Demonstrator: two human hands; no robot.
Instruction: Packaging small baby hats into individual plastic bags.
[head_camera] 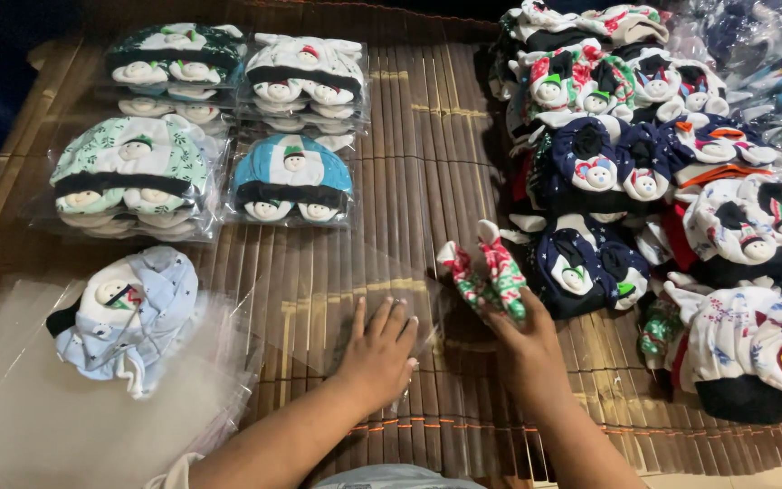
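Here your right hand (522, 340) grips red-green-white patterned baby mittens (486, 276) mid-mat; your left hand (377, 353) lies flat, fingers spread, on a clear plastic bag (319, 308). Four bagged cap sets (219, 136) sit upper left.

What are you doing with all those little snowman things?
A person sits at a brown bamboo slat mat. The left hand presses flat on a clear plastic bag, while the right hand holds a small red, green and white patterned fabric piece beside the bag's edge. Four stacks of bagged snowman sets lie at the far left, a loose pale blue one rests on spare clear bags, and an unbagged heap sits at the right.
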